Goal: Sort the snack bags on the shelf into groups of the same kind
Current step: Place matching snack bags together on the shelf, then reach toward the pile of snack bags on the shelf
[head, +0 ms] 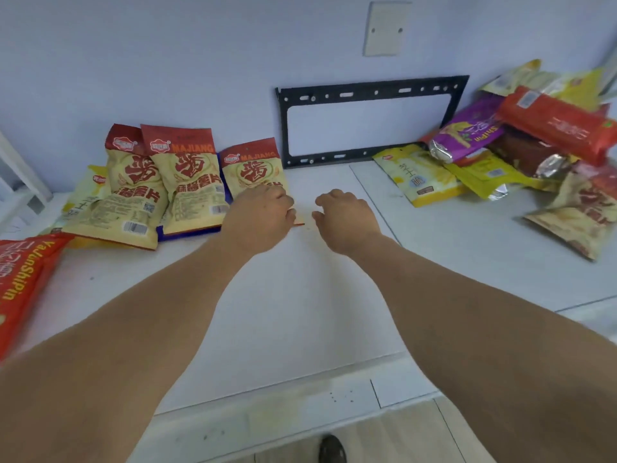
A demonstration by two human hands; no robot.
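Note:
Three tan-and-red Majiang snack bags lean side by side against the back wall on the left: the first [130,195], the second [193,192] and the third [253,168]. My left hand [260,222] lies on the lower end of the third bag, fingers curled on its edge. Just to its right, my right hand [344,218] hovers over the white shelf [300,295] with loosely curled fingers and nothing in it. A mixed pile sits at the right: a purple bag [467,135], a red bag [561,125], a pale yellow bag [417,175] and another tan Majiang bag [584,212].
A red bag [23,282] lies at the near left edge. A pale yellow bag [86,192] and a blue bag [187,233] peek out under the Majiang row. A black metal bracket [367,91] is fixed to the back wall. The shelf's front edge runs below my forearms.

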